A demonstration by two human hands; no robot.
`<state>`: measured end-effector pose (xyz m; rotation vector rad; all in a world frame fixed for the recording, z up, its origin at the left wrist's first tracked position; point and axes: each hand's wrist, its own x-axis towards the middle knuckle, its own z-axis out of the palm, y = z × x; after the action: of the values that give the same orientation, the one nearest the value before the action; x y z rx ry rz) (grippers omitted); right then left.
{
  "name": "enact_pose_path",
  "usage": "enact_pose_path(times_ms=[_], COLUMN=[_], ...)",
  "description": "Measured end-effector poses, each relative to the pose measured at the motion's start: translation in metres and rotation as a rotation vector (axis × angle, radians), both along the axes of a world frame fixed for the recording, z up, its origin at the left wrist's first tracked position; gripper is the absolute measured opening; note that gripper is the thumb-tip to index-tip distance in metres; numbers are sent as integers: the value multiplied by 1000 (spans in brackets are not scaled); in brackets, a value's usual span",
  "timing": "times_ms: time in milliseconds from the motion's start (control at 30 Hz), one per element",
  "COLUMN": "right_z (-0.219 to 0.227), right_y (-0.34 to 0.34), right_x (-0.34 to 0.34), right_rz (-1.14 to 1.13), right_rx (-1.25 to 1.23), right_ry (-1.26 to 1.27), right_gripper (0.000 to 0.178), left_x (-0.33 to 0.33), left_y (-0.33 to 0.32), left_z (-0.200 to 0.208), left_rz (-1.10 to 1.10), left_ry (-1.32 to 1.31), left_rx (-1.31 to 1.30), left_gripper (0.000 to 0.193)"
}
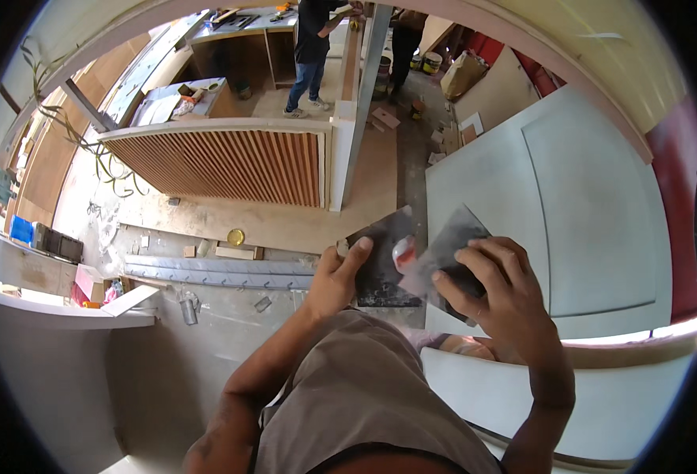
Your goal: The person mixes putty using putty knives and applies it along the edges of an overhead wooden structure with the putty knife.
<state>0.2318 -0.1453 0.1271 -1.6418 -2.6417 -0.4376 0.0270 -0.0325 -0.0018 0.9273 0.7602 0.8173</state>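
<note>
My left hand (pixel 334 278) grips the edge of a dark, smeared putty board (pixel 376 268), with the thumb lying on its face. On that board sits a blob of white filler paste (pixel 403 251) streaked with red. My right hand (pixel 514 288) is closed around a flat grey putty scraper (pixel 460 231), its fingers spread over the upper face. The scraper's lower left edge is close to the board beside a pinkish smear; I cannot tell whether the two touch. Both tools are held in front of my body at waist height.
A large pale panel (pixel 490 189) lies at the right. Ahead stands a slatted wooden counter front (pixel 230 166) beside a post (pixel 356 134). Long metal strips (pixel 214 272) and a round yellow tin (pixel 236 236) lie on the left. A person (pixel 310 51) stands beyond the counter.
</note>
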Motion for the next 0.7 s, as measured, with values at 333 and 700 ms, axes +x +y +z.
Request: enact_pose_path(times_ms=[333, 700], right_z=[-24, -133], right_y=[14, 16], right_x=[-3, -15], right_rz=[49, -174], right_rx=[49, 229], right_ry=[18, 1080], right_gripper=[36, 49], left_x=[-2, 18], left_y=[-10, -29], left_z=[36, 7], left_rz=[44, -107], left_ry=[-37, -472], left_rx=[91, -578], left_gripper=[31, 47])
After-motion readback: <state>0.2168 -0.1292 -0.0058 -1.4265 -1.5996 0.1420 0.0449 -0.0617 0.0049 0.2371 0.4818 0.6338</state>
